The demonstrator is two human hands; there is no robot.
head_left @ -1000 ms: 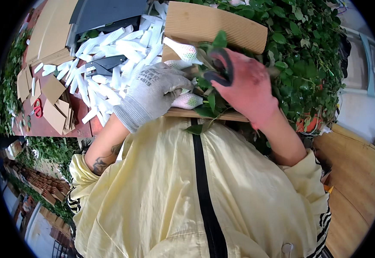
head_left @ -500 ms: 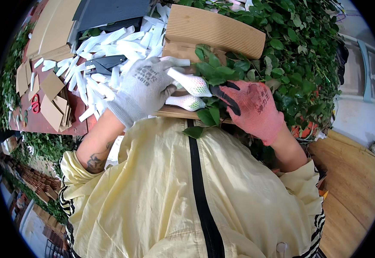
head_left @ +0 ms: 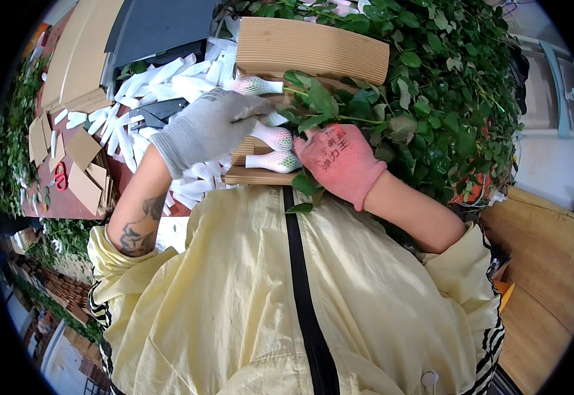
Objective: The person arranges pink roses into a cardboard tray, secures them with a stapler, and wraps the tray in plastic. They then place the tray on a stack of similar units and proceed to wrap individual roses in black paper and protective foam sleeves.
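Note:
My left hand (head_left: 211,125), in a grey knit glove, has its fingers pressed together over a flower head in a white foam net (head_left: 272,119), mostly covered. Below it are two more netted flower heads, the upper one (head_left: 275,137) and the lower one (head_left: 274,161), pink and green through the mesh. My right hand (head_left: 339,160), in a pinkish-red glove, is curled at the leafy stems (head_left: 316,105) just behind these heads; its fingertips are hidden. Another netted head (head_left: 255,85) lies farther off on corrugated cardboard (head_left: 254,176).
A raised corrugated flap (head_left: 312,49) stands beyond my hands. Loose white foam nets (head_left: 168,76) are piled at left, with a black stapler-like tool (head_left: 157,113) on them. Red scissors (head_left: 60,176) and cardboard pieces (head_left: 89,181) lie farther left. Dense leafy stems (head_left: 445,99) fill the right.
My right hand has moved left and its fingers have curled in behind the netted heads. A netted head now shows beyond my left hand. The view has shifted slightly.

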